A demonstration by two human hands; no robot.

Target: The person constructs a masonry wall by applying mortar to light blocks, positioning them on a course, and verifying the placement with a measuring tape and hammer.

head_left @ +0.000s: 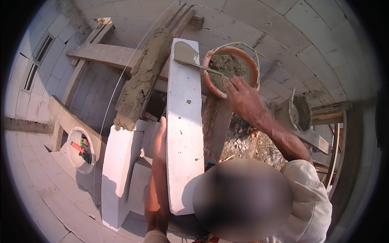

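A long white block (185,117) stretches away from me through the middle, its face dotted with small pits. My left hand (161,139) grips its left side, thumb along the edge; the other fingers are mostly hidden by the block. In my right hand (240,92) is a trowel (187,54), its grey, mortar-coated blade lying against the block's far end. The trowel's handle is largely covered by my fingers. Just beyond that hand stands an orange bucket (254,67) with a yellow-green handle, holding wet grey mortar (231,67).
Left of the block, a thick mortar bed (139,81) runs along the wall top, meeting another white block (117,174). A thin string (117,83) passes beside it. A pale bucket with tools (92,152) is at left, a mortar-stained bucket (292,115) at right. Wooden planks (107,54) cross behind.
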